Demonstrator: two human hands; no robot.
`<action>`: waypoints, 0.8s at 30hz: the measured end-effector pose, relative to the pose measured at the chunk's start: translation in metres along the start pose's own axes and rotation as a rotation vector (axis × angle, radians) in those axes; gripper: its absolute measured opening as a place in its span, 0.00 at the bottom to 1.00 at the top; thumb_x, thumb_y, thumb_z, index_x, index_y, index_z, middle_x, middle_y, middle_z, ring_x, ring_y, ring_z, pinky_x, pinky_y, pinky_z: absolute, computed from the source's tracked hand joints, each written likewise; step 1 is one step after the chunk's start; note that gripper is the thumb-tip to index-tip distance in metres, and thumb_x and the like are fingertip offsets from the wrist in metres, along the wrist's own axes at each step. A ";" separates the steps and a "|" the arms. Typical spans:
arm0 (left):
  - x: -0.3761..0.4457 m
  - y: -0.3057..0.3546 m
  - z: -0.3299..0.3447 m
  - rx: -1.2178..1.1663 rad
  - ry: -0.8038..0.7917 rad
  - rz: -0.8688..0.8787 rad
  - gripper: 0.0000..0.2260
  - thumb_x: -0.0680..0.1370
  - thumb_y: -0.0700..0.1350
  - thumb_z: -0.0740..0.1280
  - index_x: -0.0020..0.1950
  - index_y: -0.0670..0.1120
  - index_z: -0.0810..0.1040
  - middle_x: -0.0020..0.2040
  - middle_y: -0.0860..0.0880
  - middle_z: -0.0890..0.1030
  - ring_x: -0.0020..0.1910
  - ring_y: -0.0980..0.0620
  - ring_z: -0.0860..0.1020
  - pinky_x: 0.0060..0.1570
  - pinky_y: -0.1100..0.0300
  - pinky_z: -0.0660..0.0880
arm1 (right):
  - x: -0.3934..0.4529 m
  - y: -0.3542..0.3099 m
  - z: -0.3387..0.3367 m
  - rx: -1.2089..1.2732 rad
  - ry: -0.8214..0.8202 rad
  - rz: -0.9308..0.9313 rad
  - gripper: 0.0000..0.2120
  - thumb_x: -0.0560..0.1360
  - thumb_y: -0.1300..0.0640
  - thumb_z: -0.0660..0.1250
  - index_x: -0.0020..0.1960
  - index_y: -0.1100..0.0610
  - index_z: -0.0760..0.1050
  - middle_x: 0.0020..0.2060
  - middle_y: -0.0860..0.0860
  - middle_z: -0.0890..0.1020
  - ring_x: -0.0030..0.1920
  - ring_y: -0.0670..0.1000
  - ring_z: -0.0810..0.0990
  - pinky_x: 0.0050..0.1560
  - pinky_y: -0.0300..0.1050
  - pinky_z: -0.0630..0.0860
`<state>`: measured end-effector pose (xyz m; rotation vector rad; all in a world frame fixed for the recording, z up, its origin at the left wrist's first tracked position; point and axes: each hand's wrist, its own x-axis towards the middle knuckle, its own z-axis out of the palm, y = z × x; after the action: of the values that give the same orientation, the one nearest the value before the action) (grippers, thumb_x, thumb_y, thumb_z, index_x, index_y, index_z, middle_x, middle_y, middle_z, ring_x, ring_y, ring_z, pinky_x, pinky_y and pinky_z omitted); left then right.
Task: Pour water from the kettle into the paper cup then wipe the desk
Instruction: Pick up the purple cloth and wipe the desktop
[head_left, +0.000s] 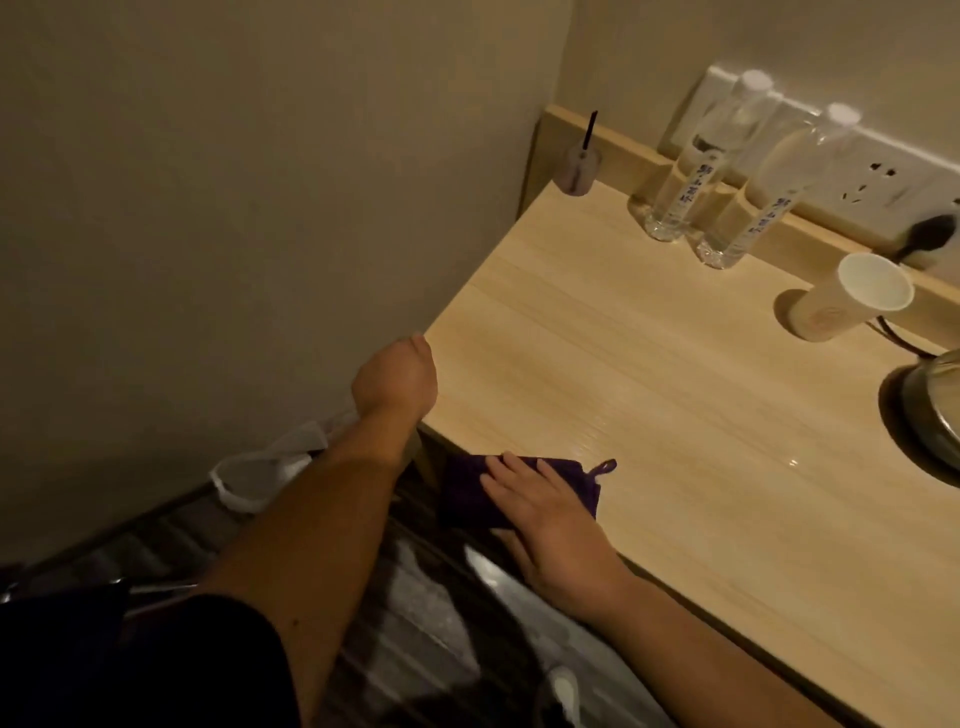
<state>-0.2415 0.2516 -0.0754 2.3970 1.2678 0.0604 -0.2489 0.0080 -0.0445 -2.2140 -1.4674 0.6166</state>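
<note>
A purple cloth lies on the front left corner of the light wooden desk, partly hanging over the edge. My right hand presses flat on it, fingers spread. My left hand is curled into a fist against the desk's left edge; its fingers are hidden. A white paper cup stands upright at the back right. The metal kettle is cut off by the right frame edge, just in front of the cup.
Two clear water bottles stand at the back by a white wall socket strip. A small jar with a dark stick sits at the back left corner. A wall runs along the left. A white bin liner shows below.
</note>
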 end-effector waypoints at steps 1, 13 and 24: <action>0.000 0.000 0.000 -0.001 -0.002 -0.006 0.27 0.83 0.52 0.44 0.49 0.39 0.79 0.48 0.39 0.82 0.45 0.39 0.79 0.42 0.54 0.70 | -0.006 -0.008 -0.006 0.180 0.042 0.089 0.22 0.81 0.50 0.55 0.74 0.51 0.63 0.74 0.45 0.63 0.75 0.45 0.56 0.74 0.41 0.47; 0.006 -0.007 0.008 0.013 0.036 0.018 0.26 0.83 0.52 0.43 0.46 0.41 0.77 0.45 0.39 0.81 0.45 0.39 0.78 0.45 0.51 0.73 | 0.060 0.091 -0.167 0.798 0.616 0.613 0.10 0.81 0.55 0.59 0.58 0.52 0.76 0.53 0.53 0.82 0.55 0.57 0.79 0.58 0.55 0.75; 0.009 -0.008 0.017 0.016 0.098 -0.022 0.24 0.83 0.52 0.45 0.44 0.42 0.76 0.39 0.42 0.78 0.41 0.41 0.77 0.44 0.51 0.74 | 0.149 0.219 -0.141 -0.429 0.174 0.237 0.25 0.80 0.54 0.58 0.75 0.62 0.59 0.74 0.61 0.63 0.73 0.63 0.60 0.72 0.58 0.56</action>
<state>-0.2385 0.2570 -0.0952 2.4196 1.3433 0.1636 0.0460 0.0538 -0.0715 -2.7178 -1.3550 0.1761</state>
